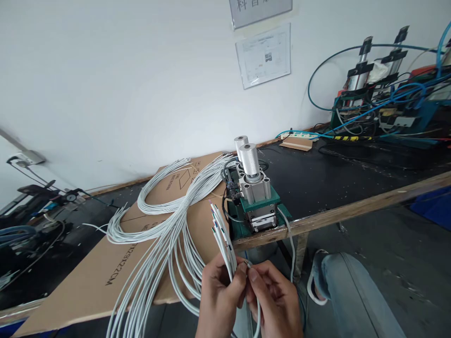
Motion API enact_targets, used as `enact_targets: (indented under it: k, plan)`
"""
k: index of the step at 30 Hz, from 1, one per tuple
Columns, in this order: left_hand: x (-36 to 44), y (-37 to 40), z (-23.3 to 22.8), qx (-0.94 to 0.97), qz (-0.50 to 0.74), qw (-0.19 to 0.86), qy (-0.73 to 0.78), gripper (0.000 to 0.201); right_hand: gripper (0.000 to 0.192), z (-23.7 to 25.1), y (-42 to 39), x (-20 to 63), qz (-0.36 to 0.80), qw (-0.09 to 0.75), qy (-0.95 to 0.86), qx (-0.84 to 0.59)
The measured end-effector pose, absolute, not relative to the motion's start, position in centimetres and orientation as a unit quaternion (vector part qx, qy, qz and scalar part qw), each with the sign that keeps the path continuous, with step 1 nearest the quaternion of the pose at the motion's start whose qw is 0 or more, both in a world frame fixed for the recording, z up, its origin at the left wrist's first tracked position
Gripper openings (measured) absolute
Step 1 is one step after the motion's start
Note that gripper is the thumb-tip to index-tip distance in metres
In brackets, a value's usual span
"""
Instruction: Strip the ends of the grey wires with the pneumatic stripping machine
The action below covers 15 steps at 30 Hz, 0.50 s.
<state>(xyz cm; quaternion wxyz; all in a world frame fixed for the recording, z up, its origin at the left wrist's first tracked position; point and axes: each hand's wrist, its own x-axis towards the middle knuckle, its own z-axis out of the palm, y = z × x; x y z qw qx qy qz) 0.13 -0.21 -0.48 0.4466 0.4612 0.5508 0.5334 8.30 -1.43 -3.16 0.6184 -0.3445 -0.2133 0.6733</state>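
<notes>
My left hand [219,295] grips a small bunch of white cables [221,233] near their stripped ends, which fan upward showing coloured inner wires. My right hand [274,299] pinches a single white cable [258,315] right beside that bunch, thumb against thumb. Just beyond the cable tips stands a small pneumatic press [254,197] with two silver cylinders on a green base, at the bench's front edge.
A large loop of white cables [165,220] lies on flattened cardboard [95,272] to the left. The black bench [338,178] has a wooden front edge. More machines with blue hoses [387,98] stand at the far right. My knee in jeans [352,291] shows below.
</notes>
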Motion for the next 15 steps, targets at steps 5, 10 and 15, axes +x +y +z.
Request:
enact_targets:
  k: [5, 10, 15]
  plan:
    - [-0.3, -0.2, -1.1, 0.475, 0.522, 0.458, 0.54, 0.026, 0.049, -3.5, -1.5, 8.5, 0.667, 0.606, -0.248, -0.356]
    - [-0.3, 0.2, -0.3, 0.516, 0.514, 0.433, 0.532, 0.015, 0.047, -4.1, -1.4, 9.6, 0.587, 0.612, -0.366, -0.384]
    - [-0.4, 0.6, 0.5, 0.589, 0.479, 0.414, 0.502, 0.011, 0.041, -4.6, -1.2, 11.5, 0.474, 0.596, -0.509, -0.402]
